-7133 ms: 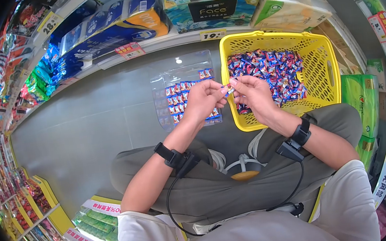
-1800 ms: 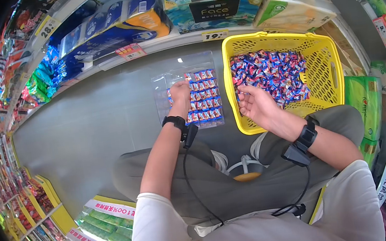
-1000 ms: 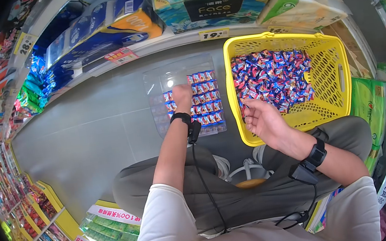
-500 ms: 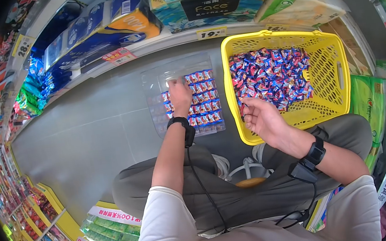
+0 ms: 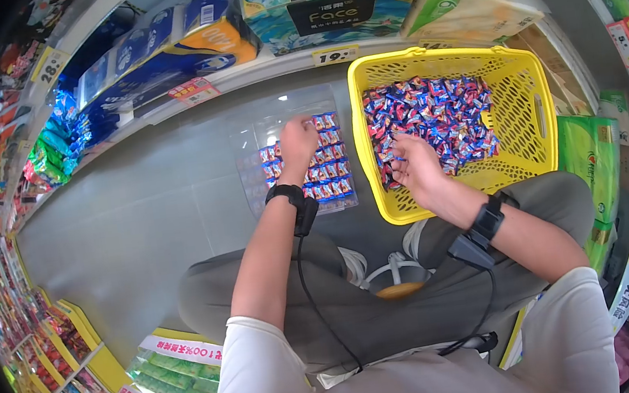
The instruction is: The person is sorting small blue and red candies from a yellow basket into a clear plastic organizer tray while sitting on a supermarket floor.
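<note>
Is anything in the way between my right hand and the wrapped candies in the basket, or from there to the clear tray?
Nothing visible stands between your right hand and the wrapped candies. Towards the clear tray, the yellow basket's left rim is in between, and your left hand is over the tray.

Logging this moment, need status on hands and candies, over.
Left hand over clear tray, hiding some candy rows. Right hand over loose candies in yellow basket. Grips unclear.
</note>
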A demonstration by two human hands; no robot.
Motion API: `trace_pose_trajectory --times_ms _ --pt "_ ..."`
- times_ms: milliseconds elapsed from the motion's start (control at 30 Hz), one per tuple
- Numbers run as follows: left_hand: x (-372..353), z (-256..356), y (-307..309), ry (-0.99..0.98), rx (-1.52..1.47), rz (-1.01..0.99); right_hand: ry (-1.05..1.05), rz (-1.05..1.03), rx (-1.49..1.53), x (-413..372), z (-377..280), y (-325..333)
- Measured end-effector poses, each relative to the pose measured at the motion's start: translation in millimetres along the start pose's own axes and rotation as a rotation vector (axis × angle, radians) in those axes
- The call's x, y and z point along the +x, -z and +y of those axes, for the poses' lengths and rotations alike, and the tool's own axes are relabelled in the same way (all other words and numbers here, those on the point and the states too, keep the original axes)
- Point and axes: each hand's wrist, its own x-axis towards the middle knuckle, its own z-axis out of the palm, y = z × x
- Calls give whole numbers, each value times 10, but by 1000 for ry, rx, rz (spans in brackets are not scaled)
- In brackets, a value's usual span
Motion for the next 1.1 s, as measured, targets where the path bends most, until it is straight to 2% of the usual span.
trace_pose_trajectory --times_ms 33,100,233,300,333,367,433,500,567,633,700,833,867,933,1033,1100 --pt "-21 209 87 80 -121 -43 37 46 -65 58 10 -2" --pt "-81 476 195 73 -143 -24 38 53 -104 212 -1 47" --pt "-405 1051 638 106 -386 -78 74 60 -260 424 -46 164" --pt "-565 1270 866 91 -464 -102 213 60 -517 591 -46 283" --pt "-664 1358 967 98 -524 -177 315 32 -660 748 0 384" --pt "-741 1399 1021 103 -584 -250 322 34 -664 975 44 479" --pt "-864 1387 1054 108 -667 -275 505 28 -1076 1280 37 584" --pt "-907 1400 1093 116 -744 -303 583 50 -1185 1399 -34 627" --pt "-962 1440 1111 251 -840 -323 702 5 -1517 1524 -37 632" --pt "-944 1500 1127 267 -856 -370 748 12 -1564 1471 7 583" --pt "-937 1534 1097 215 -877 -386 624 171 -1644 1421 69 535" --pt "-921 1533 1078 223 -867 -349 679 239 -1664 1264 73 443" --pt "-918 1528 1073 225 -872 -346 681 238 -1669 1230 32 425" --pt "-897 1522 1087 267 -871 -391 556 203 -1693 1214 -43 376" --pt "-931 1509 1109 303 -857 -402 669 128 -1642 1038 -86 359" --pt "-963 1474 1048 327 -871 -414 616 71 -1652 762 -190 253"
